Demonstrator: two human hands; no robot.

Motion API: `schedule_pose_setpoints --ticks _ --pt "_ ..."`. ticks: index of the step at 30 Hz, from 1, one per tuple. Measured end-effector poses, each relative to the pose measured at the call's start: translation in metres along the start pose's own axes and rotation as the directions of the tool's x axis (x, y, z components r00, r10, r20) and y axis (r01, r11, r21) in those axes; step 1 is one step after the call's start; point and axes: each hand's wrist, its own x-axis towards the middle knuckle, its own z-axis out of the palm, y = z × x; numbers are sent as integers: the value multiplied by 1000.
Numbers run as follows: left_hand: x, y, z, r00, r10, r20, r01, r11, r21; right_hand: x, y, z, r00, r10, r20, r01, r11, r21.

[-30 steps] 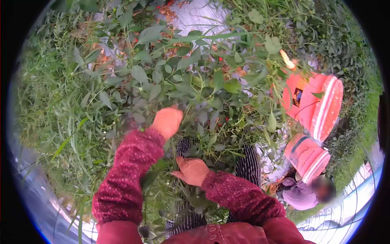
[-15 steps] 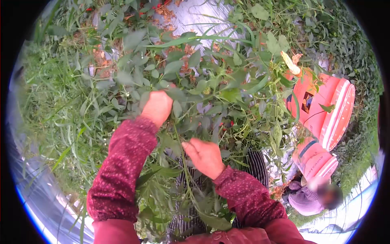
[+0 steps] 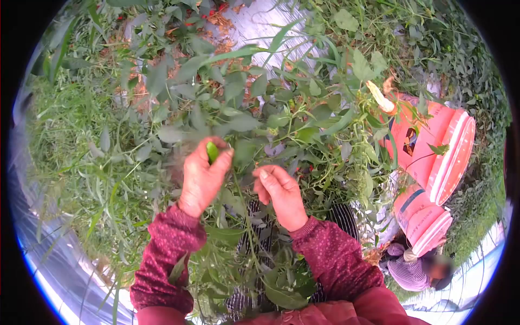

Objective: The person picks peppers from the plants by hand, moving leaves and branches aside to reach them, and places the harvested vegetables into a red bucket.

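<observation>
Between the thumb and fingers of my left hand (image 3: 203, 176) is a small green pepper (image 3: 212, 153), just in front of the leafy plants (image 3: 238, 89). To its right is my right hand (image 3: 280, 197), its fingers curled with the thumb lying near the index finger. Whatever it may hold is hidden by the fingers. A thin green stem (image 3: 246, 214) runs down between the two hands.
Two pink buckets stand on the right, a larger one (image 3: 433, 127) above a smaller one (image 3: 420, 214). Another person in a striped top (image 3: 409, 271) is low at the right. Pale ground sheeting (image 3: 265, 27) shows among leaves at the top. Tall grass (image 3: 70, 130) grows on the left.
My left hand has drawn down out of the leaves and turned, and the green pepper now shows in it. My right hand has turned and shifted slightly right and up.
</observation>
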Motion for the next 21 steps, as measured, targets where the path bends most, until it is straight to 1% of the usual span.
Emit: schedule_pose_setpoints --ticks 1,2,3,4,5,6,7,8,9,10,11,12,13,14,15,16,17,18,19,20,21 --pt "-8 10 0 998 -31 54 25 993 113 1 0 1 999 -37 -20 38 998 43" --pt "-18 19 5 994 8 109 -34 971 237 2 2 2 999 -29 -26 32 990 135" --pt "-27 28 11 985 41 170 -99 930 353 2 2 4 999 -29 -27 32 990 137" --pt "-33 36 15 950 95 299 -203 912 356 2 0 5 999 -40 -7 41 957 287" --pt "-38 37 24 936 171 309 -288 876 388 2 -3 7 998 -58 15 46 902 429" --pt "-44 41 25 912 170 374 -331 844 422 1 -7 4 1000 14 0 -12 893 451" --pt "-48 47 25 883 165 439 -376 810 450 2 -6 -2 1000 11 -1 -9 893 450" --pt "-44 53 22 881 172 441 -381 810 445 4 -4 -11 998 40 -42 -18 901 433" --pt "-37 58 18 873 266 409 -418 839 349 4 -3 -17 994 71 -85 -30 909 417" --pt "-28 59 17 861 354 366 -457 854 249 3 -3 -19 993 68 -92 -24 910 415" --pt "-14 56 19 882 391 262 -449 867 218 2 -4 -20 993 65 -99 -19 915 404" --pt "4 52 24 900 356 250 -421 858 293 2 -5 -19 993 59 -100 -15 920 392" --pt "25 41 34 907 357 224 -406 883 235 2 -7 -17 994 52 -101 -10 924 383" --pt "42 26 52 909 367 199 -413 861 298 0 -12 -17 999 39 -7 -33 919 392" --pt "52 -3 71 909 369 195 -414 861 297 0 -13 -22 999 37 -5 -32 921 388" --pt "59 -35 92 893 293 342 -352 928 122 0 -11 -29 987 -56 149 -40 818 573" --pt "55 -32 98 833 187 520 -289 950 120 -1 -11 -36 945 -177 274 -84 679 729" --pt "50 -19 101 735 73 674 -228 963 145 -1 -19 -39 956 -184 227 -7 763 646" --pt "33 -6 104 598 -126 792 -238 915 326 -2 -23 -36 957 -179 230 -12 766 643" --pt "14 -29 116 596 -126 793 -236 917 323 -4 -25 -32 977 -188 97 110 842 529" --pt "-6 -67 138 595 -8 803 -114 989 95 -4 -26 -31 975 -218 -35 214 896 389"
